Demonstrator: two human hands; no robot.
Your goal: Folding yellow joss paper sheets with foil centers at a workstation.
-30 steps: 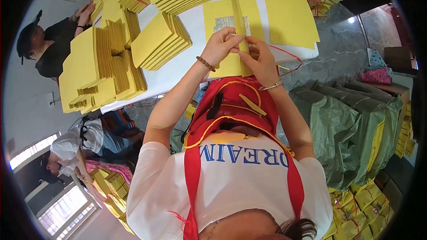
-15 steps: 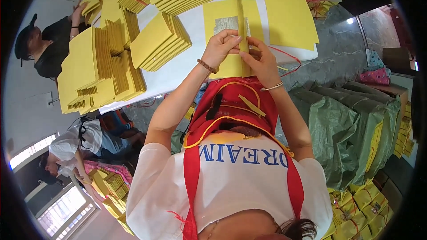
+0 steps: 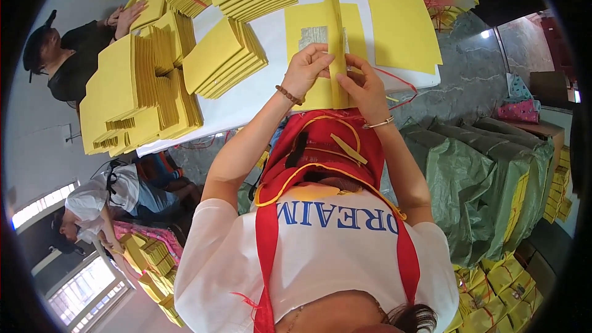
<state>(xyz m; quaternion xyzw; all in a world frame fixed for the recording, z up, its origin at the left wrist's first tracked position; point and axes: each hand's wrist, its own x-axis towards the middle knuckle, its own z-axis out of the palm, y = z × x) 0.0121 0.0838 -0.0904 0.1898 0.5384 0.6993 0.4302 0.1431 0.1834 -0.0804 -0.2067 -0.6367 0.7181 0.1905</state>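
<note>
Both my hands work on yellow paper sheets (image 3: 335, 37) standing on edge at the table's front, their upper leaves slightly parted. My left hand (image 3: 308, 69) grips the left side, thumb and fingers closed near the edge. On the right side, my right hand (image 3: 365, 89) has its thumb and fingertips closed on the paper. Under these lies a flat yellow sheet (image 3: 304, 15) with a silvery rectangle (image 3: 313, 36) on it, partly hidden by the upright sheets and my left hand. Right of it lie large flat yellow sheets (image 3: 401, 24).
Several stacks of folded yellow paper (image 3: 222, 55) cover the white table's (image 3: 231, 103) left and back. A red string (image 3: 404, 80) trails over the right edge. Green sacks (image 3: 459, 179) stand at the right. A co-worker (image 3: 77, 55) stands far left; another (image 3: 102, 200) bends over yellow bundles.
The leaves of the upright paper between my hands have spread a little apart. My hands stay nearly in place. The far-left co-worker's hands have moved right onto a yellow stack.
</note>
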